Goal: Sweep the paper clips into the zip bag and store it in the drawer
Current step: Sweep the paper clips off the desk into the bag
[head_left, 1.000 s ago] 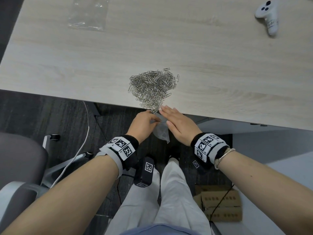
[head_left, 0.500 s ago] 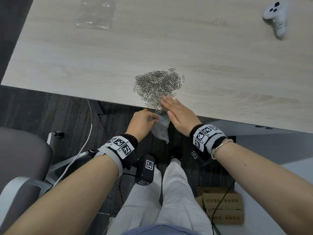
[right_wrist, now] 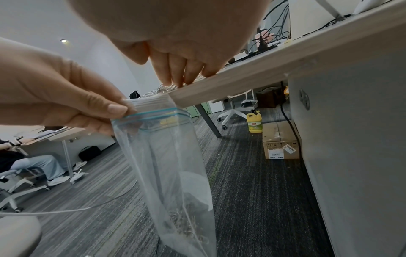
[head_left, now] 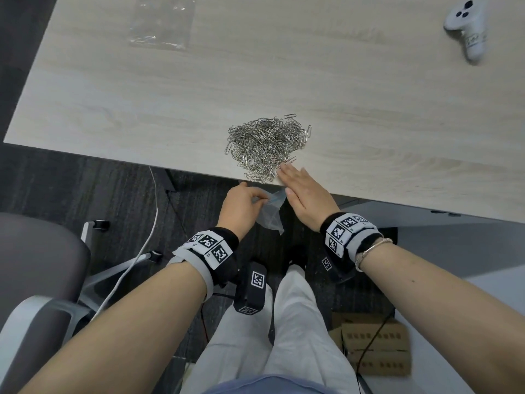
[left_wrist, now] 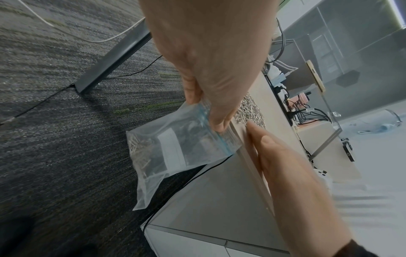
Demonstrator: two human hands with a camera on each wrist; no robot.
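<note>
Pale wood desk (head_left: pixel 369 115) carries the paper clips (head_left: pixel 267 149) heaped just ahead of the right hand (head_left: pixel 304 194), whose straight fingers (right_wrist: pixel 175 69) rest at the edge. Beside it, the left hand (head_left: pixel 240 207) pinches the zip bag (right_wrist: pixel 167 156) mouth, bag hanging below.

Black wristbands (head_left: pixel 350 234) with square-patterned markers

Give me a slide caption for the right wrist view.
Left hand holds the zip bag open under the desk edge beside the paper clips.
</note>
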